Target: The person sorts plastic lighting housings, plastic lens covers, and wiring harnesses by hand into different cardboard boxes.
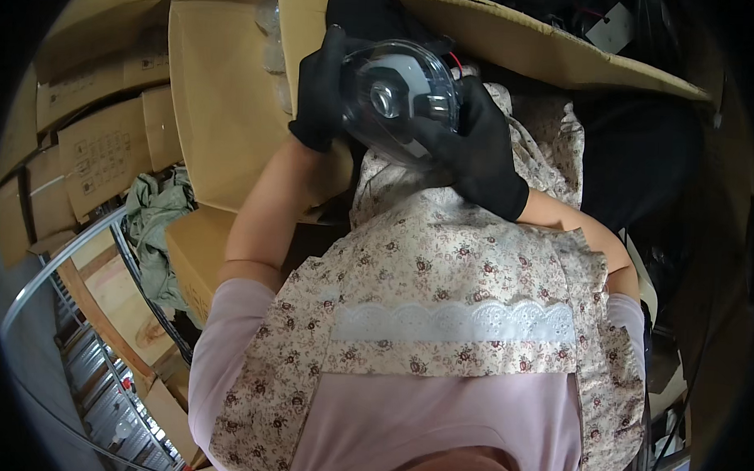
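A clear, oval plastic shell (pixel 399 78) with a raised round spot near its middle is held up between my two hands, above my lap. My left hand (pixel 319 92), in a black glove, grips the shell's left rim, its thumb at the upper edge. On the other side my right hand (pixel 484 152), gloved in black too, is closed around the lower right edge, with fingers over the surface. A thin red line (pixel 456 62) shows just beyond the shell's upper right. What the shell is for cannot be made out.
An open cardboard box (pixel 211 105) stands to the left, with clear rounded plastic pieces (pixel 271 53) at its far side. Another carton flap (pixel 550 42) crosses the top right. Stacked cartons (pixel 102 155), a green cloth (pixel 157 228) and a metal-framed chair (pixel 69 254) lie further left.
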{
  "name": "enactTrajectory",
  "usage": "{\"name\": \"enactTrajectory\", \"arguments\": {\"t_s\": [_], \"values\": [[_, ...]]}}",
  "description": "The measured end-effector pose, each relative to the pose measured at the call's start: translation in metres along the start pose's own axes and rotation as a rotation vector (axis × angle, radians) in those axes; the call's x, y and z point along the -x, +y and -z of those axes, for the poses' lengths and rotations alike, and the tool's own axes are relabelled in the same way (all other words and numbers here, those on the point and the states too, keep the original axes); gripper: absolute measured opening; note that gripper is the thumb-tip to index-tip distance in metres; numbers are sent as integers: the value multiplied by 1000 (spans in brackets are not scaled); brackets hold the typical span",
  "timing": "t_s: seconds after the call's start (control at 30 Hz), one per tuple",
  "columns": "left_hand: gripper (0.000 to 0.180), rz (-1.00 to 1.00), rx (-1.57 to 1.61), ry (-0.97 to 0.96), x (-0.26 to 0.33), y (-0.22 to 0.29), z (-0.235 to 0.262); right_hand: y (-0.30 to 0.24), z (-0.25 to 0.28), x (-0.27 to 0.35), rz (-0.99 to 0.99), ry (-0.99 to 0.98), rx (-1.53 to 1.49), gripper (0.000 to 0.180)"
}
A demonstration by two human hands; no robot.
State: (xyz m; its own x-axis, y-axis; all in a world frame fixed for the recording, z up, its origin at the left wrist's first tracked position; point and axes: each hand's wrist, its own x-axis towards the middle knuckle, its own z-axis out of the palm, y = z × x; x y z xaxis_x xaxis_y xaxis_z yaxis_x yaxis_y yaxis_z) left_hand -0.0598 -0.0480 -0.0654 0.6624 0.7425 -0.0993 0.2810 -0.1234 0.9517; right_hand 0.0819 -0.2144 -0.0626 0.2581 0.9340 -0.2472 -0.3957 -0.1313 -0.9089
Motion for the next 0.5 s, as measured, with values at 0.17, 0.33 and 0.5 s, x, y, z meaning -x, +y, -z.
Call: {"name": "enactTrajectory", "arguments": {"t_s": [0.17,0.33,0.5], "values": [[39,-547,-522,176,-4,-7,-20,-1,11,-4,128,39,81,44],[29,-11,294,-1,-5,5,-13,-41,47,-37,151,-252,184,46],[53,-175,-325,-402,3,61,-10,-50,39,-39,172,-471,384,45]]}}
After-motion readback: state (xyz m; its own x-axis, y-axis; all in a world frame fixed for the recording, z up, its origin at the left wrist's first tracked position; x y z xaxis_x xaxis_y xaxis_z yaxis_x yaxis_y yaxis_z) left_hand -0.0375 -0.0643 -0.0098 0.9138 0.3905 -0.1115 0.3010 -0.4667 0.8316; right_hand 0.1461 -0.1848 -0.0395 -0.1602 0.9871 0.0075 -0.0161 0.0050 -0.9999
